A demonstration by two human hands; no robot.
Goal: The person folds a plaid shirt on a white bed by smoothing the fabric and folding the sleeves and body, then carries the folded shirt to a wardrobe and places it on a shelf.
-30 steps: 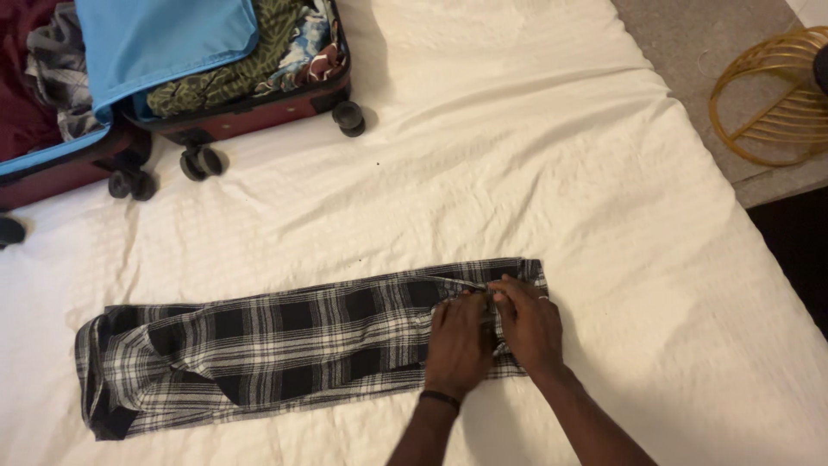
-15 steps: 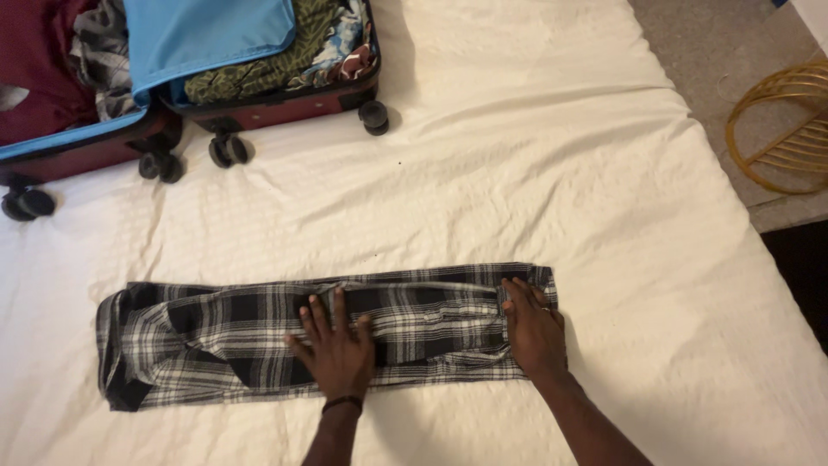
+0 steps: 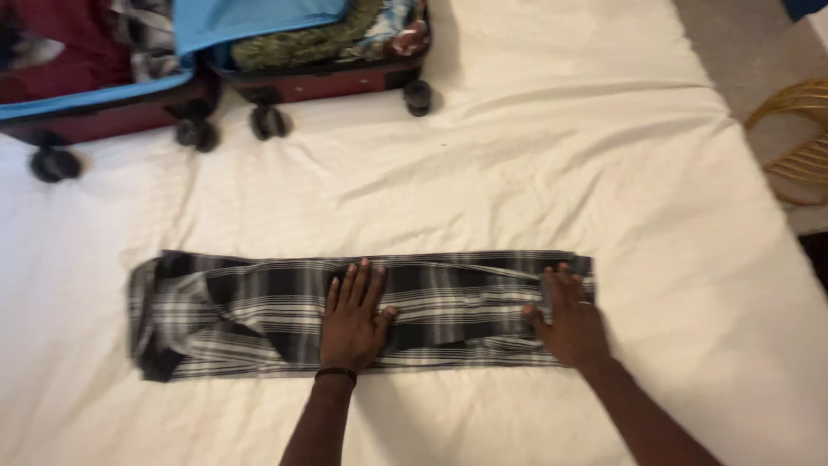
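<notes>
A black-and-white plaid garment (image 3: 233, 315), folded into a long narrow strip, lies flat across the white bed sheet (image 3: 535, 164). My left hand (image 3: 352, 319) rests palm down on the middle of the strip, fingers spread, a dark band on its wrist. My right hand (image 3: 569, 321) presses flat on the strip's right end, a ring on one finger. Neither hand grips the cloth.
An open red suitcase (image 3: 328, 82) with a blue lining and packed patterned clothes lies at the top left of the bed, its black wheels (image 3: 419, 97) toward me. A gold wire basket (image 3: 798, 142) stands on the floor beyond the bed's right edge.
My left hand slid from beside the right hand at the strip's right end to its middle and flattened there. The right hand stayed on the right end. The view shifted left.
</notes>
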